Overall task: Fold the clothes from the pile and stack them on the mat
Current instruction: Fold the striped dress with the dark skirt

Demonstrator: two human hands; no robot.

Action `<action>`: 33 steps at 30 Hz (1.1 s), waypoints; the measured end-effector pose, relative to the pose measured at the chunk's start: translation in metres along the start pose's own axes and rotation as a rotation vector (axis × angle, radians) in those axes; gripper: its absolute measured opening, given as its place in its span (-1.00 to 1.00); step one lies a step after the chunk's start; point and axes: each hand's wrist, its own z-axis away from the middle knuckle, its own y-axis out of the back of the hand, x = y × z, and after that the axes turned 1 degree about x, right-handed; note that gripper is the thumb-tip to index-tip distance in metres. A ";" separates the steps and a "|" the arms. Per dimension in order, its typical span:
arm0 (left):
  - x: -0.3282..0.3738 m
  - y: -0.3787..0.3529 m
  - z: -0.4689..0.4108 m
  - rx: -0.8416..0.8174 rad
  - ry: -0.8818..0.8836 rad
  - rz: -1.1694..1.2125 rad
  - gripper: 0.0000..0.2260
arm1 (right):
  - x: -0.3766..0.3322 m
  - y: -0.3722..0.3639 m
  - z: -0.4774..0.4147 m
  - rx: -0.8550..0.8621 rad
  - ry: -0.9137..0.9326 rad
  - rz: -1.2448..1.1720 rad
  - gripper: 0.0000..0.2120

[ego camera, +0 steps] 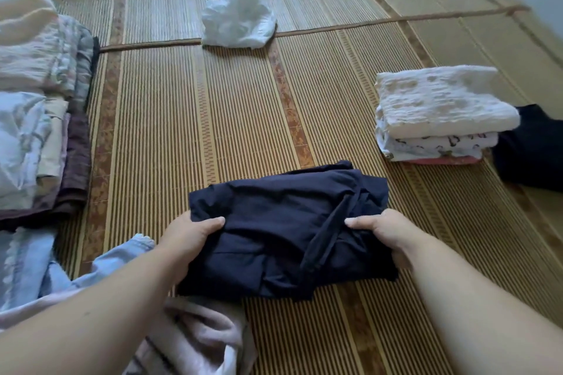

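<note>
Folding is the step in hand, and it looks almost done for this one piece. From the head view, a dark blue garment (283, 222) lies folded into a thick bundle on the woven mat (170, 119), right in front of the person. The left hand (189, 237) grips its left edge, thumb on top, with the fingers out of sight under the cloth. The right hand (384, 234) grips the right edge the same way, next to a loose dark strap. So the hands are apart, one at each end, both clamped on the cloth, and the bundle sits between them.

Next, I think, the bundle needs to be lifted flat and put on a stack. A neat stack of folded clothes (438, 106) waits to the right, well apart from the hands. The hold must be snug so the folds do not slip open. More clothes in the pile (189, 338) lie near the left arm, not folded yet.
</note>
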 end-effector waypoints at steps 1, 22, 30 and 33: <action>0.000 0.001 0.000 0.016 -0.022 -0.012 -0.75 | -0.002 -0.002 -0.001 0.043 0.031 0.015 -0.71; 0.136 -0.160 0.160 -0.285 -0.218 0.171 -0.83 | -0.039 0.232 0.153 0.401 0.564 -0.057 -0.19; 0.169 -0.358 0.180 -0.325 -0.240 0.163 -0.67 | -0.026 0.423 0.109 0.460 0.536 -0.074 -0.37; 0.188 -0.434 0.174 -0.339 -0.267 0.167 -0.65 | -0.036 0.495 0.085 0.484 0.534 -0.103 -0.36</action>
